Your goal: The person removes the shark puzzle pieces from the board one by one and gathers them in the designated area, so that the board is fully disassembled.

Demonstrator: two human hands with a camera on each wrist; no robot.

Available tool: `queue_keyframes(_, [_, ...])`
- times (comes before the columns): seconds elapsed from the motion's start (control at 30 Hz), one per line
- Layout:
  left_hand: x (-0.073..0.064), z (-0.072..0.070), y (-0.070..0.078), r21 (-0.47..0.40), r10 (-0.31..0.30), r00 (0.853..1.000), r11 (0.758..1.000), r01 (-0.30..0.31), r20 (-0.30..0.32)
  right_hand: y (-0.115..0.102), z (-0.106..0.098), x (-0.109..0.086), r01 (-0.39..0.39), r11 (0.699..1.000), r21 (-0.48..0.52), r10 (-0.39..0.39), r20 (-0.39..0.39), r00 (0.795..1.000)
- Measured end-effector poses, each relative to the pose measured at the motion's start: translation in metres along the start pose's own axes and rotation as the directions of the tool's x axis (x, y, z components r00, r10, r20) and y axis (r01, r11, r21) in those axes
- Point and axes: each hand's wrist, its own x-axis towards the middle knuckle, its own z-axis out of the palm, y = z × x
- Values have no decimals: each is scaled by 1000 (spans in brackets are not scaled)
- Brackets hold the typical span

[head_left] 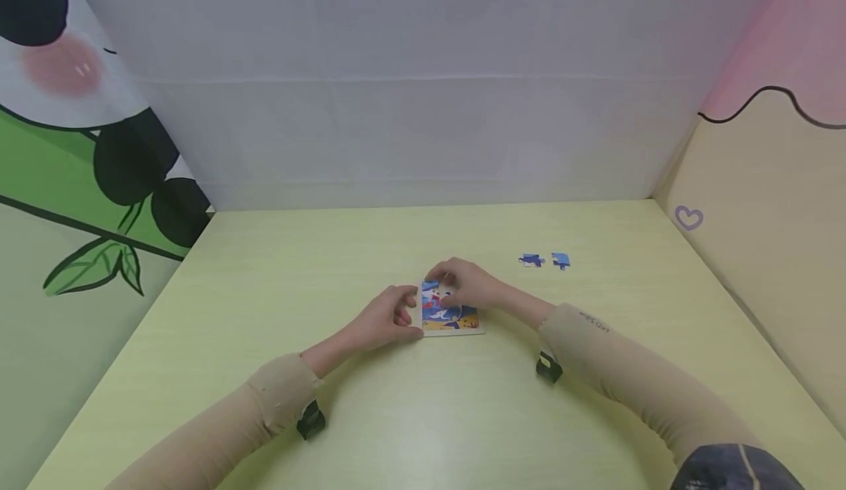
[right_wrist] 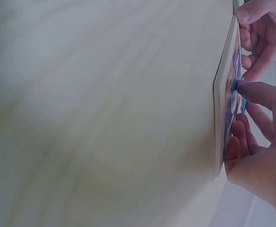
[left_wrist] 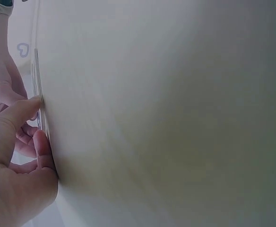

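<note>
A small jigsaw puzzle board (head_left: 449, 322) with a colourful sea-like picture lies flat on the table. My left hand (head_left: 386, 317) holds its left side, the thumb at the near corner and the fingers curled along the edge. Over the upper part of the board, my right hand (head_left: 472, 284) pinches a blue puzzle piece (right_wrist: 243, 105) between thumb and fingers. That piece stands slightly proud of the picture in the right wrist view. Fingers hide part of the piece and of the board's top right.
Two loose puzzle pieces, a dark blue and white one (head_left: 532, 260) and a lighter blue one (head_left: 560, 260), lie on the table (head_left: 317, 255) beyond the right forearm. A pale wall (head_left: 423, 137) closes the back; painted panels flank both sides.
</note>
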Motion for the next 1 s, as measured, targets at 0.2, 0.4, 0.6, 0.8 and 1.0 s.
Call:
queue_keyframes(0.2, [1, 1, -2, 2, 3, 1000, 1000, -3, -7, 2, -1, 2, 15, 999, -36, -15, -20, 1000])
queue_keyframes(0.4, [2, 1, -1, -5, -8, 1000, 1000, 8, -11, 4, -3, 6, 13, 998, -61, -14, -20, 1000])
queue_keyframes(0.6, [3, 1, -2, -3, -1, 1000, 1000, 1, -9, 5, -5, 10, 19, 997, -81, -20, -13, 1000])
queue_keyframes(0.8, [3, 0, -4, -8, 2, 1000, 1000, -2, -5, 8, -5, 9, 10, 998, -67, -11, -18, 1000])
queue_keyframes(1.0, [4, 0, -5, -19, 4, 1000, 1000, -5, -4, 12, -7, 8, 13, 999, -44, -14, -20, 1000])
